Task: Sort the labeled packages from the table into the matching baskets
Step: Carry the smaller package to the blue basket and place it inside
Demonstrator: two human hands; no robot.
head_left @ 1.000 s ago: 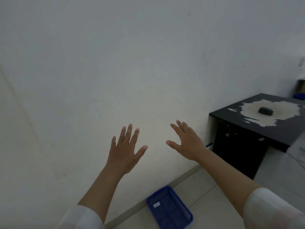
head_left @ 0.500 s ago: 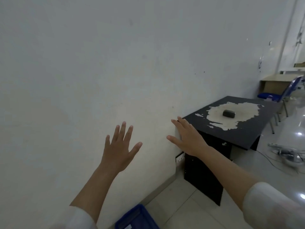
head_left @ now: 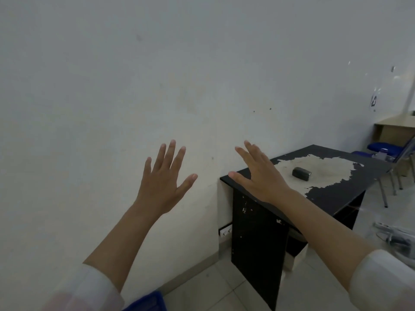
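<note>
Head camera view: a person's two bare arms reach forward toward a plain white wall (head_left: 157, 75). The left hand (head_left: 162, 180), near the centre of the picture, is spread wide with fingers apart and holds nothing. The right hand (head_left: 258, 176), at about 3 o'clock from the left one, is likewise flat and empty, its back to the camera; it appears in front of the near corner of a black table (head_left: 336, 198). White sleeves cover both forearms at the bottom edge.

The table stands against the wall at 3 o'clock. Its top is worn pale in a large patch, and a small dark grey block (head_left: 301, 173) lies on that patch; whether it is a labeled package cannot be told. A corner of a blue basket (head_left: 148, 303) shows at 6 o'clock on the tiled floor. A blue chair (head_left: 390, 151) stands beyond the table at 2 o'clock.
</note>
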